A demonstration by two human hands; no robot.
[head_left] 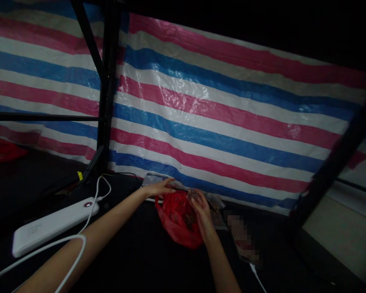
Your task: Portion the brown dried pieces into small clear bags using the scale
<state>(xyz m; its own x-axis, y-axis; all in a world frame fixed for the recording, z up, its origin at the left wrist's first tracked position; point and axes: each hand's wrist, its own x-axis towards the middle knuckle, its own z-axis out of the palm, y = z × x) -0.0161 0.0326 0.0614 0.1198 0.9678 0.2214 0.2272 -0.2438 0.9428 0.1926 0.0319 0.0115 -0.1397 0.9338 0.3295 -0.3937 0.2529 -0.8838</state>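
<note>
A red plastic bag (pixel 179 228) lies crumpled on the black surface in front of me, with some small dark bits showing in it. My left hand (pixel 159 189) reaches to the bag's far left edge, its fingers stretched out and apart. At the bag's right side, my right hand (pixel 202 209) has its fingers closed around a small clear cup (pixel 193 194), held above the far right part of the bag. What is inside the cup is too dim to make out.
Clear plastic bags (pixel 219 221) lie right of the red bag, beside a pixelated flat object (pixel 244 236) with a white cable. On the left lies a white power bank (pixel 55 226) with its cable looping over my left forearm. Striped sheeting (pixel 216 110) and a black post (pixel 106 89) stand behind.
</note>
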